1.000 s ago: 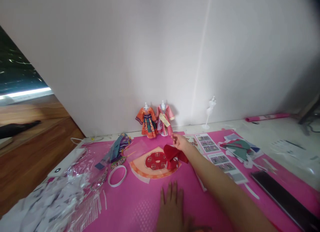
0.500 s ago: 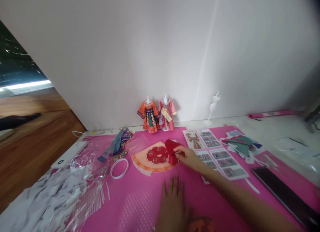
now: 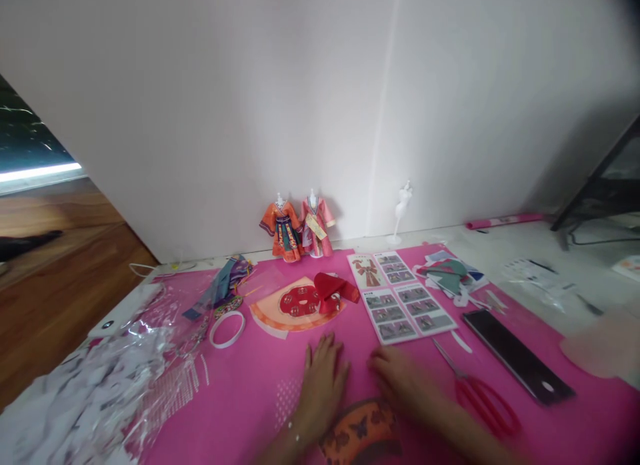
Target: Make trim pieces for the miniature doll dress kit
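Note:
My left hand [image 3: 323, 381] lies on the pink mat [image 3: 240, 398] with its fingers spread, nothing in it. To its right, my right hand [image 3: 400, 375] is blurred by motion over the mat, and whether it holds anything is hidden. An orange piece with dark butterflies [image 3: 363, 428] lies between my forearms. Beyond my hands, a folded red piece [image 3: 327, 291] rests on the right part of a peach fan-shaped piece [image 3: 265, 308] with a red pattern. Red-handled scissors [image 3: 483, 398] lie to the right of my right hand.
Two small dressed forms [image 3: 283, 228] and a bare white form [image 3: 403, 201] stand by the wall. Printed picture sheets [image 3: 405, 298], a dark flat bar [image 3: 515, 351] and green scraps [image 3: 447, 275] lie right. At left are a tape roll [image 3: 227, 329] and crumpled plastic [image 3: 115, 378].
My right hand has let go of the red piece and come back toward me, beside my left hand. The view has shifted right, and the scissors now show.

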A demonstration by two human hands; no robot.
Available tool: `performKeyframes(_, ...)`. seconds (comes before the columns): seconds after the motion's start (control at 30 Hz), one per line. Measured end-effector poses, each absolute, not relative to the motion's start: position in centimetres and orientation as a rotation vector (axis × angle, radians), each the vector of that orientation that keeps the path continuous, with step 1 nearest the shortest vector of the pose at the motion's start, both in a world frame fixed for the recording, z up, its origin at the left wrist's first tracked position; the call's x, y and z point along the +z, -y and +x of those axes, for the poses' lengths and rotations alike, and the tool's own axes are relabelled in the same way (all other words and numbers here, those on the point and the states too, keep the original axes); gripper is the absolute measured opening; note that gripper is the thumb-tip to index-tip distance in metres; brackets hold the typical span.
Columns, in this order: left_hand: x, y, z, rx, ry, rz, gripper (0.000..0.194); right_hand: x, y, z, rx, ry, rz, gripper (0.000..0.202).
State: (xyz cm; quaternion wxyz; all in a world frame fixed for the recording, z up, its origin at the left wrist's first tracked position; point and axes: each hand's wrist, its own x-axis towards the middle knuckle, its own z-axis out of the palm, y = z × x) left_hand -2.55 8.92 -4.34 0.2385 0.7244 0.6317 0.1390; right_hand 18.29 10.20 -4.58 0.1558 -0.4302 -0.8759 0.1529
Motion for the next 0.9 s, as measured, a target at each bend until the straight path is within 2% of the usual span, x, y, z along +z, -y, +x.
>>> performKeyframes(0.2,-3.7,-9.2,-3.4,0.557,-1.692,1.923,0.043,-6.3,-7.9,20.4,0.406,2.408,-1.228,0.027)
performKeyframes(0.37,-3.6,-9.4,-4.3,0.690,-1.644,1.925,0.033,-6.2,-7.4,20.2,0.525,2.302,-1.297,0.027)
performKeyframes(0.5,-2.0,-11.3,-4.9,0.789,-1.676,1.935,0.024,-7.0,-7.5,19.7,0.523,2.224,-1.255,0.024)
performKeyframes(0.6,-0.5,-15.1,-5.8,0.851,-1.779,1.912,0.019,-8.5,-7.7,19.7,0.464,2.170,-1.176,0.025)
performKeyframes(0.77,0.2,-24.3,-7.8,0.871,-2.027,1.744,0.023,-11.3,-8.4,20.3,0.352,2.112,-1.090,0.026)
performKeyframes(0.9,-0.1,-31.0,-8.9,0.895,-2.162,1.598,0.027,-12.9,-9.8,20.8,0.409,2.207,-1.100,0.026)
